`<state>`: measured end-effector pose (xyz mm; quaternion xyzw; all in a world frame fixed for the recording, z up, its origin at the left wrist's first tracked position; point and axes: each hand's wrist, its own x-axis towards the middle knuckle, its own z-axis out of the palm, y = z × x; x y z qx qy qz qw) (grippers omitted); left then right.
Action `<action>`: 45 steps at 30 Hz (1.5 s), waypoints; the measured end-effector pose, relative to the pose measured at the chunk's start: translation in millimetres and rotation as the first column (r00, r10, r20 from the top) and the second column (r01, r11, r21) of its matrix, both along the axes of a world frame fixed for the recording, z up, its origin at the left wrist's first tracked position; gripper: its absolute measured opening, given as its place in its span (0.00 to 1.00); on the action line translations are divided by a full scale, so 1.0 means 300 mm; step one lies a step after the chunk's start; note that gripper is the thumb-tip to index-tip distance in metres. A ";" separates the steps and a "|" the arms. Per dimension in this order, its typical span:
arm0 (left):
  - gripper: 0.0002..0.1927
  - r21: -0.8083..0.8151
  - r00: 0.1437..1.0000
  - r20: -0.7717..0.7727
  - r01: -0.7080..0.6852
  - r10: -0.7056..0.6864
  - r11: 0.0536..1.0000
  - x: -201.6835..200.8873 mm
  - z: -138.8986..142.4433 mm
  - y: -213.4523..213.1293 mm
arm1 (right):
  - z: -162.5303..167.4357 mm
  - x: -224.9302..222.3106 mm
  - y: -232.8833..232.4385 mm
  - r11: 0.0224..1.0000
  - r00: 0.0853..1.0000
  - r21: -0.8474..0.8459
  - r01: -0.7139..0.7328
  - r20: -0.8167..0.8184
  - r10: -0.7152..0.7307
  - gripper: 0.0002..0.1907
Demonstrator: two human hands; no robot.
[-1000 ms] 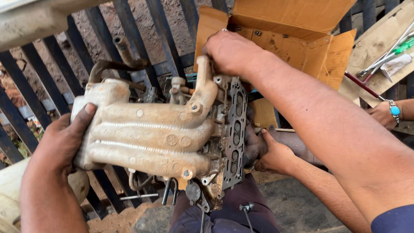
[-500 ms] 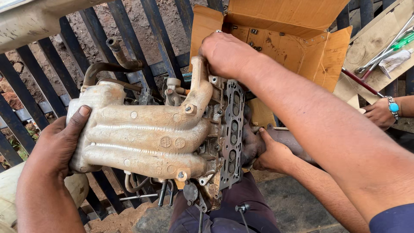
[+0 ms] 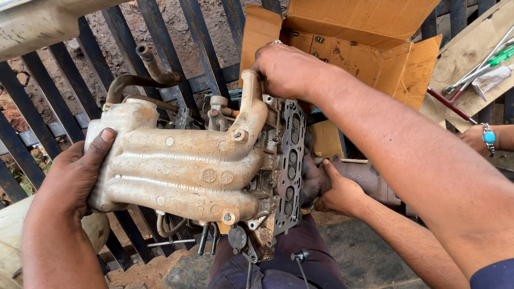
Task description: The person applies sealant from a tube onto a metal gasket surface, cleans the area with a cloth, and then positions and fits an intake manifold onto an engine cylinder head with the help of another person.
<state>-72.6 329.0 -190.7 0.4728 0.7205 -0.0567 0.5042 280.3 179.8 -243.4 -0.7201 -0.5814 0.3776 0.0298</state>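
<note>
A dull, grime-stained cast-aluminium intake manifold [image 3: 182, 171] with three rounded ribbed runners fills the frame's centre. The left hand [image 3: 72, 176] cups its blunt left end, fingers wrapped round, thumb on top. The right hand [image 3: 289, 69] clamps over the top where the runners meet a flat perforated metal gasket [image 3: 289, 166]. Another person's hand [image 3: 337, 192] props it from the right; what lies behind the gasket is hidden. An open cardboard box [image 3: 369, 43] sits at upper right, cut off by the frame. Since the earlier frames the manifold has tilted slightly upward.
</note>
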 end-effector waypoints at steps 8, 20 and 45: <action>0.48 0.007 1.000 -0.024 0.008 -0.008 1.000 0.006 0.006 -0.007 | 0.030 -0.002 0.017 0.998 0.998 -0.060 0.026 0.051 -0.023 0.12; 0.47 -0.005 1.000 -0.007 0.005 -0.005 1.000 0.015 0.021 -0.006 | -0.013 -0.022 0.008 0.991 0.974 0.120 -0.055 0.224 0.027 0.09; 0.49 0.056 0.998 -0.026 0.056 -0.054 0.997 -0.003 -0.004 -0.007 | 0.007 -0.020 0.024 0.991 0.983 0.068 -0.117 0.148 0.106 0.11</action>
